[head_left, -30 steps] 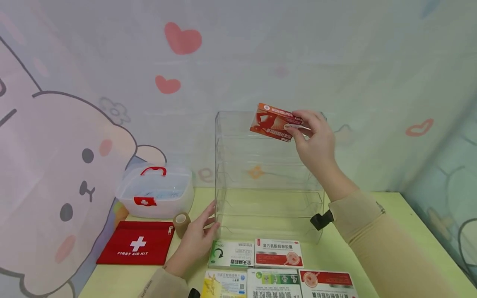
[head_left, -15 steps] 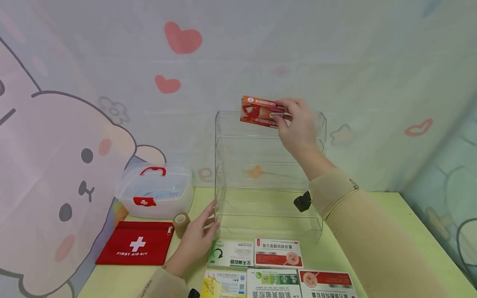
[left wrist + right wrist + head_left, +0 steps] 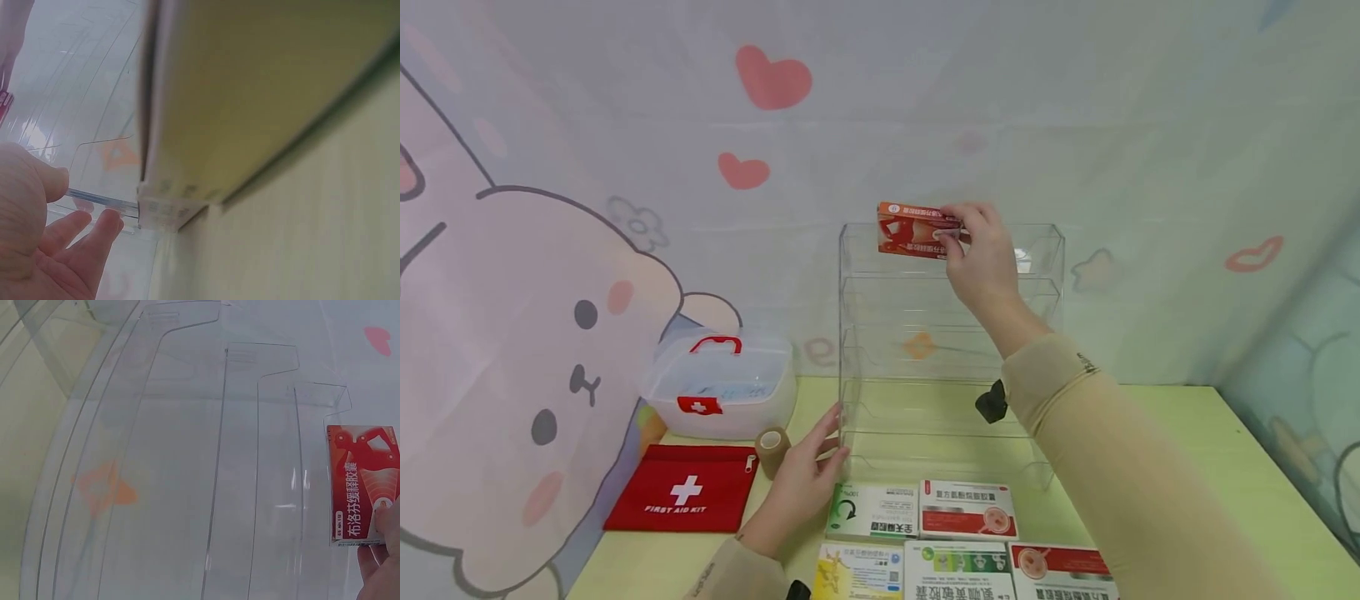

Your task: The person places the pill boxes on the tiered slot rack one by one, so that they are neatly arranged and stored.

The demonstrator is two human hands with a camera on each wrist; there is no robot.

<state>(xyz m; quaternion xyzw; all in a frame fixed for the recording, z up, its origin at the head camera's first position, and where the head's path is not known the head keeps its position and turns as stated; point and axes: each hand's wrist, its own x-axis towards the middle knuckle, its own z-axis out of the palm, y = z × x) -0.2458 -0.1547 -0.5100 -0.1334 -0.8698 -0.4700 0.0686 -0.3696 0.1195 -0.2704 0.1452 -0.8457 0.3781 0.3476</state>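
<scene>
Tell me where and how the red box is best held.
Probably pinch the red box by its right end, coming from the right, thumb on the printed face. It is flat and thin, and the right hand pinches it there.

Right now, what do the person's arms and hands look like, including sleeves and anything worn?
The left sleeve and right sleeve are beige and reach the wrists, with dark markings too small to read. A black piece shows near each sleeve's end. The left hand and right hand are bare.
</scene>
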